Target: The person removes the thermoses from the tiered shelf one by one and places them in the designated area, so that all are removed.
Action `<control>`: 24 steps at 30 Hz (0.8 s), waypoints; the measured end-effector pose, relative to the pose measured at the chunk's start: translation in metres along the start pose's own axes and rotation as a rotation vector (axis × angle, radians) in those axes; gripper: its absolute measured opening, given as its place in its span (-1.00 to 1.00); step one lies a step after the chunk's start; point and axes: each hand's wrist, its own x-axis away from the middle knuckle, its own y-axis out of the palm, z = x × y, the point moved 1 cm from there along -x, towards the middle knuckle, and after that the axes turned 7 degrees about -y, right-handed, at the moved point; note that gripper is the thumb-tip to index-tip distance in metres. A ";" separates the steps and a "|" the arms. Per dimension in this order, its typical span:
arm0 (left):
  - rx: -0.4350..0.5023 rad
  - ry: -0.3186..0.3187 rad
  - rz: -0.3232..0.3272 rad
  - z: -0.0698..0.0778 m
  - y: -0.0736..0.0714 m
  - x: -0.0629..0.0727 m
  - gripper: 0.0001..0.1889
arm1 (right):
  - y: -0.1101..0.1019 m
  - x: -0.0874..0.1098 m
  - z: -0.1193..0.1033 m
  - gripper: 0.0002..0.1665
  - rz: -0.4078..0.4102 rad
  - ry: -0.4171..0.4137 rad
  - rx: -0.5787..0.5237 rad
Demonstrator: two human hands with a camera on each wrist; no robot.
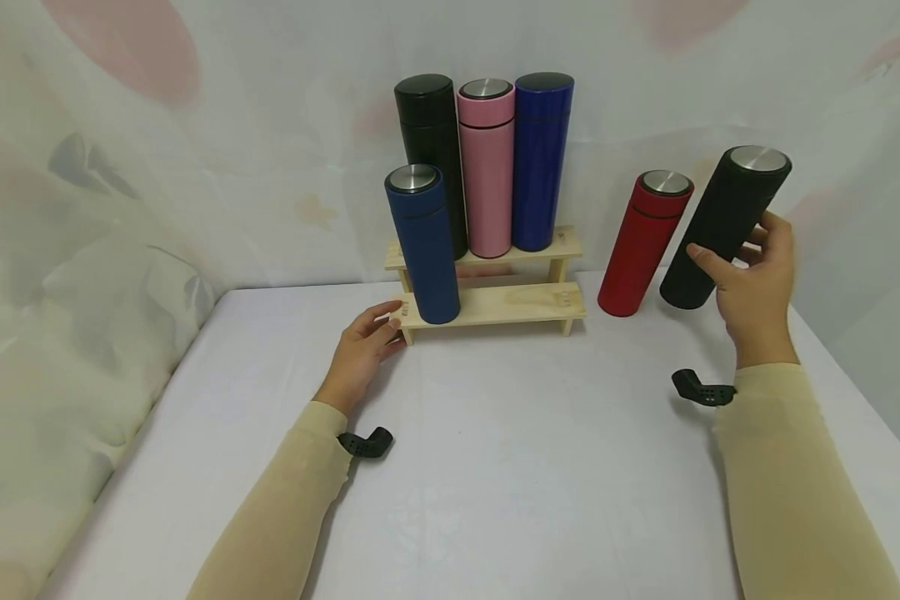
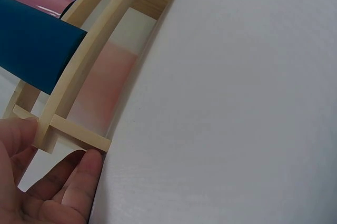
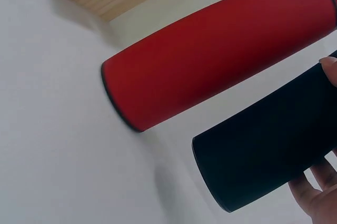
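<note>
My right hand (image 1: 761, 287) grips a black thermos bottle (image 1: 723, 217) with a silver lid top, thumb on its near side. In the right wrist view the lower end of this bottle hangs just off the white tabletop, above its shadow. Left of it stands a red thermos bottle (image 1: 645, 250) on the table. My left hand (image 1: 363, 346) pinches the left end of a two-step wooden rack (image 1: 510, 304), its thumb at the shelf end and fingertips by the leg in the left wrist view. A matte blue thermos bottle (image 1: 426, 250) stands on the lower step's left part.
On the upper step stand a dark green-black bottle (image 1: 438, 167), a pink bottle (image 1: 487, 175) and a glossy blue bottle (image 1: 542, 167), side by side. Patterned white cloth (image 1: 285, 167) hangs behind the table (image 1: 540, 467). More cloth (image 1: 67, 333) drapes along the left edge.
</note>
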 end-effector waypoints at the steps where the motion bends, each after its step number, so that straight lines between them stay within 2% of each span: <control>1: 0.001 -0.001 0.000 0.000 0.000 0.000 -0.54 | 0.001 0.000 0.003 -0.08 -0.010 0.006 0.012; 7: 0.009 0.001 -0.007 0.000 0.000 0.000 -0.53 | 0.006 0.003 0.017 -0.05 -0.052 0.024 0.054; 24: 0.010 -0.004 0.004 0.000 0.001 0.000 -0.53 | 0.009 0.004 0.031 -0.06 -0.081 0.092 -0.046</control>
